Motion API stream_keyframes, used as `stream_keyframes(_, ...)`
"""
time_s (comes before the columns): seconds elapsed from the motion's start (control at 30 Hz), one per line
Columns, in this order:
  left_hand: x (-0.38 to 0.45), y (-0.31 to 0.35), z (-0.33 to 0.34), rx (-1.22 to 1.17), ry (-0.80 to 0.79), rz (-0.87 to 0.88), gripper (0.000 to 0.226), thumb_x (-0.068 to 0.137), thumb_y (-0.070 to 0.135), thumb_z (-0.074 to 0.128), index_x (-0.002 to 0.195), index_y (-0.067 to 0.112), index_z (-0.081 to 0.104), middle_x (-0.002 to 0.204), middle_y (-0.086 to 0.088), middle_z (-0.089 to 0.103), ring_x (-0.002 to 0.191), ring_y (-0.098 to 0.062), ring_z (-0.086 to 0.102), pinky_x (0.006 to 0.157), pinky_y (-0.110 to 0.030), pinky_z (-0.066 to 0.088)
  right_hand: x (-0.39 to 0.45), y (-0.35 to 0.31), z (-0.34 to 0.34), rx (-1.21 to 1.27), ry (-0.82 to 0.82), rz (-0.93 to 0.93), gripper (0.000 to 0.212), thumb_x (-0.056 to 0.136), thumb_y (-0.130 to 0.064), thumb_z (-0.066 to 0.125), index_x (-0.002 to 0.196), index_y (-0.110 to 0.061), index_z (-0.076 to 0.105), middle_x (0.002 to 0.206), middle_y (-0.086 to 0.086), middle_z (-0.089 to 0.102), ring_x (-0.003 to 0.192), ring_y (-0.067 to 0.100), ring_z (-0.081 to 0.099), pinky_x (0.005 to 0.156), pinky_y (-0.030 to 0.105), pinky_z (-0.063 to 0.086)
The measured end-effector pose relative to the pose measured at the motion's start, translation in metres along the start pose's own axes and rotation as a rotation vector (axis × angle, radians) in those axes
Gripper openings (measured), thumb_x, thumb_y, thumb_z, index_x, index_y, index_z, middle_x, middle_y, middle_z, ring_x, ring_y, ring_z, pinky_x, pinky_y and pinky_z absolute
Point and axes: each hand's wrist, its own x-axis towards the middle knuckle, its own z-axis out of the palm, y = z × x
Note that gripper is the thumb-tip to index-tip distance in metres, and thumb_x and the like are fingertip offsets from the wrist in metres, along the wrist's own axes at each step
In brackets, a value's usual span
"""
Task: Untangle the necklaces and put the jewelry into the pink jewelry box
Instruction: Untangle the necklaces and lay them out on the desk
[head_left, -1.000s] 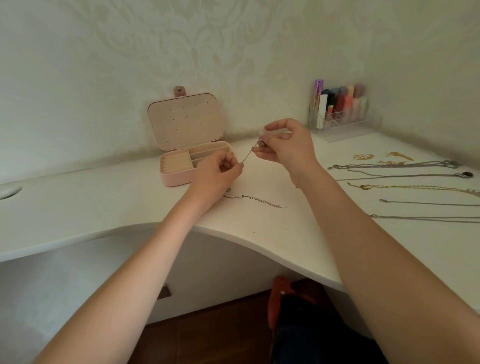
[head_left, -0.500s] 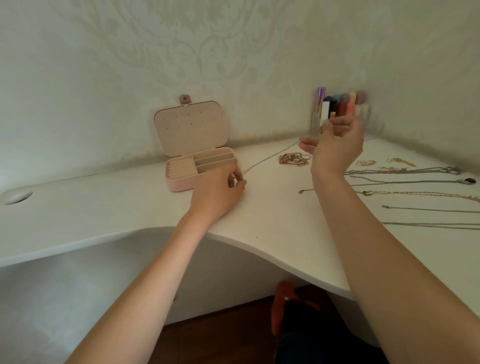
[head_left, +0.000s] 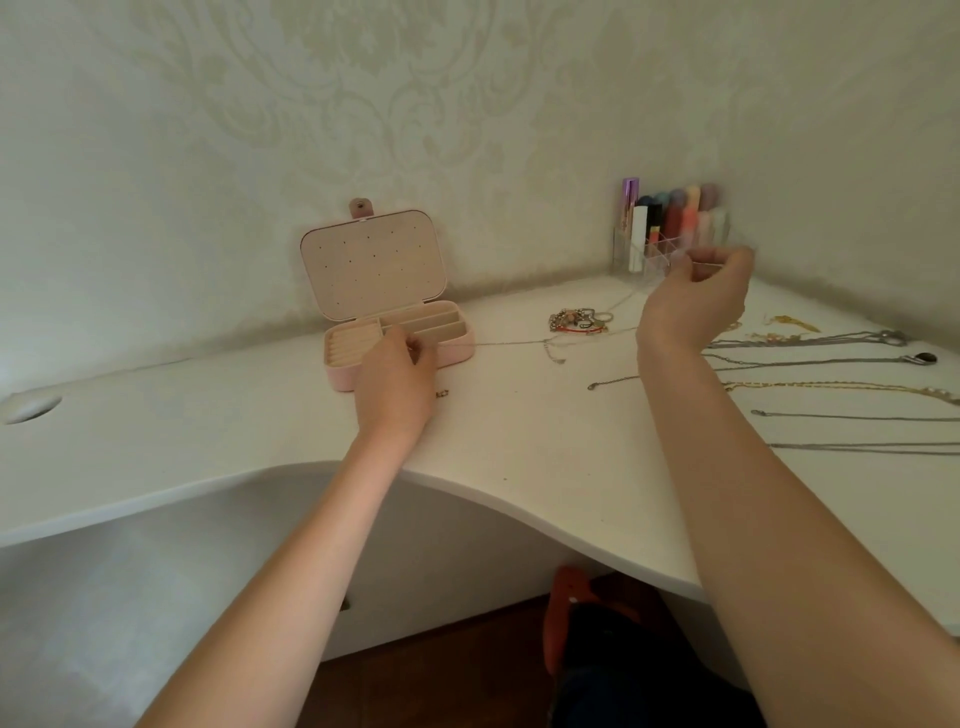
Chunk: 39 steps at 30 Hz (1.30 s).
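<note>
While both hands pinch its ends, a thin silver chain (head_left: 519, 343) stretches taut above the table (head_left: 208, 431).
Left hand (head_left: 397, 379) fingers grip beside the open pink jewelry box (head_left: 457, 353); right hand (head_left: 696, 299) fingers grip higher.

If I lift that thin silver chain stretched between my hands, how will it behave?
The chain probably hangs limp: it sags where it runs from the left hand to the right hand. It looks very fine, so likely light and easy to snap. It passes near the jewelry pile and may snag there.
</note>
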Motion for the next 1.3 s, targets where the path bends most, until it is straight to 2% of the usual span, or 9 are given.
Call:
stream_keyframes(0.23, -0.001, 0.002, -0.004, -0.004, 0.049, -0.243, 0.056, 0.096, 0.055, 0.022, 0.091, 0.014, 0.06, 0.089, -0.004, 0.066, 0.089, -0.028, 0.057, 0.074, -0.034, 0.035, 0.006, 0.0, -0.004, -0.001, 0.055, -0.009, 0.016, 0.091, 0.002, 0.051, 0.089, -0.012, 0.044, 0.071, -0.012, 0.046, 0.063, -0.002, 0.047, 0.065, 0.006, 0.043)
stream_keyframes(0.37, -0.002, 0.003, -0.004, 0.066, 0.029, -0.218, 0.022, 0.092, 0.033, 0.043, 0.091, 0.015, 0.055, 0.093, -0.002, 0.062, 0.088, -0.027, 0.055, 0.071, -0.032, 0.035, 0.006, -0.003, -0.005, 0.062, -0.022, 0.084, 0.014, 0.091, -0.004, 0.055, 0.089, -0.014, 0.046, 0.076, -0.011, 0.049, 0.067, -0.001, 0.05, 0.062, 0.005, 0.043)
stream_keyframes(0.5, 0.0, -0.002, -0.001, 0.056, 0.038, -0.165, 0.012, 0.087, 0.016, 0.049, 0.096, 0.012, 0.056, 0.092, -0.004, 0.063, 0.091, -0.028, 0.058, 0.069, -0.031, 0.039, 0.0, -0.008, 0.001, 0.08, -0.357, 0.21, 0.016, 0.089, -0.008, 0.06, 0.084, -0.019, 0.05, 0.093, 0.005, 0.066, 0.066, 0.005, 0.06, 0.055, 0.014, 0.047)
stream_keyframes(0.67, -0.003, 0.012, -0.003, -0.254, 0.124, 0.093, 0.002, 0.088, 0.013, 0.058, 0.087, 0.015, 0.057, 0.071, 0.011, 0.054, 0.069, -0.007, 0.052, 0.059, -0.016, 0.034, -0.025, -0.027, 0.005, 0.007, -0.933, 0.106, 0.011, 0.087, -0.011, 0.065, 0.084, -0.019, 0.057, 0.069, -0.003, 0.067, 0.052, 0.0, 0.057, 0.05, 0.01, 0.04)
stream_keyframes(0.8, -0.008, 0.034, 0.004, -0.563, -0.244, 0.118, 0.017, 0.09, 0.021, 0.061, 0.104, 0.012, 0.065, 0.093, 0.008, 0.067, 0.083, 0.006, 0.06, 0.079, -0.016, 0.047, -0.04, -0.032, 0.005, -0.023, -1.162, 0.008, 0.014, 0.085, -0.013, 0.068, 0.098, -0.012, 0.064, 0.071, 0.002, 0.069, 0.056, 0.0, 0.056, 0.052, 0.009, 0.04)
stream_keyframes(0.87, -0.009, 0.048, 0.009, -0.661, -0.404, 0.096, 0.023, 0.094, 0.021, 0.055, 0.109, 0.006, 0.063, 0.096, -0.001, 0.07, 0.091, -0.006, 0.066, 0.081, -0.017, 0.05, -0.04, -0.032, 0.005, 0.001, -1.147, -0.013, 0.015, 0.084, -0.01, 0.069, 0.098, -0.008, 0.066, 0.064, -0.001, 0.068, 0.053, 0.001, 0.056, 0.051, 0.009, 0.04)
stream_keyframes(0.97, -0.007, 0.057, 0.013, -0.825, -0.445, 0.022, 0.016, 0.097, 0.012, 0.049, 0.097, 0.002, 0.062, 0.074, -0.008, 0.067, 0.07, -0.018, 0.069, 0.079, -0.023, 0.055, -0.033, -0.029, 0.004, 0.033, -1.064, -0.032, 0.015, 0.083, -0.005, 0.068, 0.098, -0.004, 0.065, 0.062, 0.003, 0.066, 0.052, 0.006, 0.058, 0.048, 0.016, 0.043)
stream_keyframes(1.13, -0.003, 0.037, 0.015, -0.8, -0.43, -0.056, 0.016, 0.095, 0.012, 0.052, 0.085, 0.011, 0.064, 0.059, 0.003, 0.05, 0.047, -0.006, 0.047, 0.063, -0.025, 0.055, -0.029, -0.024, 0.007, 0.047, -0.961, -0.034, 0.012, 0.085, 0.001, 0.065, 0.096, 0.0, 0.062, 0.068, 0.011, 0.064, 0.054, 0.014, 0.064, 0.057, 0.024, 0.056)
stream_keyframes(1.3, -0.003, 0.032, 0.014, -0.788, -0.426, -0.084, 0.013, 0.092, 0.009, 0.057, 0.085, 0.013, 0.067, 0.061, 0.008, 0.06, 0.049, -0.005, 0.049, 0.054, -0.017, 0.046, -0.021, -0.016, 0.01, 0.106, -0.764, -0.032, 0.016, 0.082, 0.007, 0.063, 0.082, -0.009, 0.064, 0.076, 0.004, 0.063, 0.066, 0.016, 0.064, 0.076, 0.035, 0.059)
